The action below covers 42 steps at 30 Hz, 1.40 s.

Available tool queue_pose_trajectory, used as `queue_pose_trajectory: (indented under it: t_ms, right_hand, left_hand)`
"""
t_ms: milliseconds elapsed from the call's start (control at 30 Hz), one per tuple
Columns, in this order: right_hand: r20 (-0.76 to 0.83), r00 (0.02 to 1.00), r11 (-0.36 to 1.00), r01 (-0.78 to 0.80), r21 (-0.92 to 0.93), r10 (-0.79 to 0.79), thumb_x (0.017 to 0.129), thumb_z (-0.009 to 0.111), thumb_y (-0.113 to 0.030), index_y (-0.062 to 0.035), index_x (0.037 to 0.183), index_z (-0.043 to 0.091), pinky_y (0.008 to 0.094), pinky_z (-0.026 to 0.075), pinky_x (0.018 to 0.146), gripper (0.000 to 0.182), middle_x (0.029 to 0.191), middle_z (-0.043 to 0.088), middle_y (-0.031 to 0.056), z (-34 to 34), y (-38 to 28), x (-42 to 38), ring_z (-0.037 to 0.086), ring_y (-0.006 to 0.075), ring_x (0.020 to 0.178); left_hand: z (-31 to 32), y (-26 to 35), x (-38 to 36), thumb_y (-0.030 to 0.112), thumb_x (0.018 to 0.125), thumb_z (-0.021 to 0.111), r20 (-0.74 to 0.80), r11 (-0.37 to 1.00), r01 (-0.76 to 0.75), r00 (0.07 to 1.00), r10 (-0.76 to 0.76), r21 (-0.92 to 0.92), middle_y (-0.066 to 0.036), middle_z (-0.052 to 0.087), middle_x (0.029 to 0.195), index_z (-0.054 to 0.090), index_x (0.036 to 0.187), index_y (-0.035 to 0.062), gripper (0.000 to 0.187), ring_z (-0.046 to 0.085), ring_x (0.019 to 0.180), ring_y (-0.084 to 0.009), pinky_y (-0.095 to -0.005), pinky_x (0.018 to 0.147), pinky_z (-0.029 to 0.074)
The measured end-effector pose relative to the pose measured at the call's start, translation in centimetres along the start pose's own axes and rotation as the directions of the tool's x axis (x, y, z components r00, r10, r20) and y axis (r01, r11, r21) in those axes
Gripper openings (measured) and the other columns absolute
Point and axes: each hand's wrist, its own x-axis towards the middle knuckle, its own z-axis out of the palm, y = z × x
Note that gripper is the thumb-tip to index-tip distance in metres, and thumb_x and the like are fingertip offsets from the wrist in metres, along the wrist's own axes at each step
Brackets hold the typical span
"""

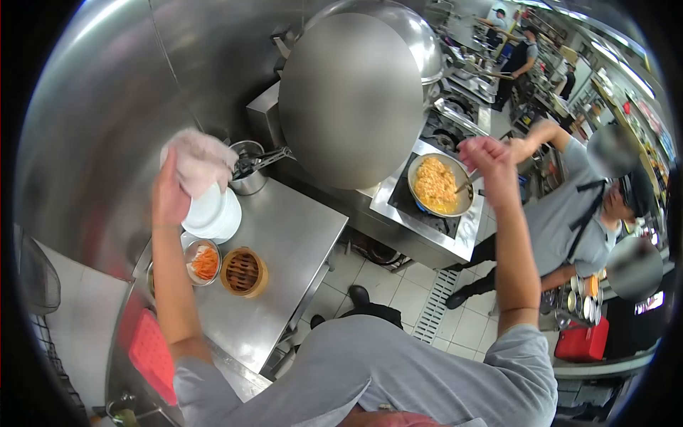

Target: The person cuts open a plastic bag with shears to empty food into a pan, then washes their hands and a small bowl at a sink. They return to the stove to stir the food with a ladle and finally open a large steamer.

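Observation:
My left hand (171,196) is closed on a pale cloth (201,160), beside a stack of white plates (212,213) on the steel table. Raised near the right side of the pan (440,186) is my right hand (489,156), its fingers curled. What it holds, if anything, cannot be made out. Orange-yellow food (435,185) fills much of the pan, which sits on the stove. A utensil handle (466,183) leans over the pan's right rim, toward my right hand. Close beside my right hand is a co-worker's hand (526,144).
On the steel table (299,235) are a bowl of orange shreds (205,263), a bamboo steamer (244,272) and a metal pot (249,174) with tools. A red perforated tray (151,352) lies at lower left. A co-worker (562,220) stands at right; others work farther back.

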Motion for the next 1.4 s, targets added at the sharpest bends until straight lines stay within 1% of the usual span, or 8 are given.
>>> queue_pose_trajectory:
  t_ms: [167,367,633,667,867,967,1233,1400]
  right_hand:
    - [0.010,0.991,0.980,0.134,-0.146,-0.134,0.095,0.065,-0.018,-0.0017,0.097,0.073,0.0203,0.041,0.056,0.018,0.076,0.065,-0.0021,-5.4,-2.0,13.2,0.053,0.0036,0.063]
    - [-0.115,0.993,0.943,-0.018,-0.331,-0.021,0.091,0.062,-0.024,-0.0089,0.087,0.072,0.0236,0.038,0.053,0.018,0.073,0.060,-0.0070,-12.3,0.2,28.1,0.048,0.0043,0.062]
    - [-0.105,0.984,0.824,-0.179,-0.538,0.145,0.083,0.061,-0.025,-0.0109,0.062,0.059,0.0326,0.037,0.052,0.025,0.062,0.053,-0.0013,-13.2,5.3,36.6,0.047,0.0122,0.056]
    - [-0.077,0.978,0.831,-0.207,-0.516,0.195,0.082,0.061,-0.024,-0.0112,0.060,0.057,0.0330,0.036,0.052,0.026,0.061,0.051,-0.0016,-13.2,6.2,37.5,0.045,0.0126,0.055]
    - [0.101,0.888,0.884,-0.425,-0.196,0.449,0.091,0.064,-0.021,-0.0104,0.082,0.064,0.0310,0.039,0.051,0.014,0.070,0.062,-0.0007,-12.0,7.9,39.5,0.054,0.0111,0.057]
    - [0.161,0.866,0.881,-0.471,-0.049,0.473,0.092,0.065,-0.020,-0.0101,0.087,0.064,0.0278,0.039,0.051,0.011,0.074,0.065,0.0011,-12.0,9.0,39.8,0.055,0.0105,0.060]
    - [0.198,0.917,0.920,-0.373,0.123,0.346,0.095,0.063,-0.018,-0.0074,0.093,0.064,0.0260,0.040,0.051,0.011,0.085,0.067,0.0026,-11.6,9.8,38.4,0.058,0.0110,0.067]
    - [0.152,0.942,0.926,-0.325,0.190,0.299,0.094,0.065,-0.016,-0.0063,0.094,0.065,0.0238,0.043,0.050,0.010,0.085,0.067,0.0028,-11.6,8.6,38.9,0.059,0.0105,0.068]
  left_hand:
    - [4.5,1.6,8.4,0.037,0.101,0.055,-0.089,0.997,-0.027,0.995,0.033,0.067,-0.010,0.063,0.123,0.053,0.131,0.0014,0.047,0.063,0.113,-0.0223,-0.0388,0.099,0.052]
    - [9.3,2.4,21.9,0.037,0.102,0.054,-0.127,0.991,-0.030,0.991,0.047,0.131,-0.010,0.066,0.116,0.057,0.120,0.0039,0.038,0.065,0.107,-0.0231,-0.0395,0.095,0.054]
    - [12.6,-1.8,36.0,0.042,0.102,0.051,-0.195,0.966,0.028,0.980,0.023,0.258,-0.009,0.065,0.105,0.059,0.111,0.0090,0.035,0.066,0.095,-0.0241,-0.0404,0.084,0.055]
    - [12.0,-2.3,37.5,0.041,0.103,0.049,-0.114,0.964,0.065,0.993,-0.036,0.258,-0.009,0.063,0.100,0.058,0.107,0.0068,0.036,0.066,0.090,-0.0244,-0.0426,0.082,0.056]
    - [14.0,-3.1,38.6,0.037,0.105,0.045,-0.132,0.979,0.121,0.986,-0.099,0.166,-0.010,0.062,0.099,0.056,0.107,0.0002,0.038,0.065,0.090,-0.0263,-0.0434,0.080,0.058]
    - [13.8,-3.5,38.8,0.034,0.105,0.046,-0.170,0.977,0.120,0.981,-0.090,0.175,-0.011,0.061,0.098,0.056,0.108,-0.0007,0.036,0.065,0.089,-0.0255,-0.0429,0.079,0.058]
    - [13.7,-3.3,41.5,0.034,0.104,0.047,-0.239,0.971,0.089,0.970,-0.033,0.224,-0.009,0.065,0.103,0.057,0.109,0.0038,0.032,0.066,0.093,-0.0254,-0.0461,0.085,0.057]
    - [13.7,-0.6,42.5,0.031,0.107,0.042,-0.120,0.957,0.122,0.988,-0.093,0.262,-0.010,0.065,0.104,0.057,0.114,0.0020,0.034,0.066,0.096,-0.0244,-0.0399,0.090,0.056]
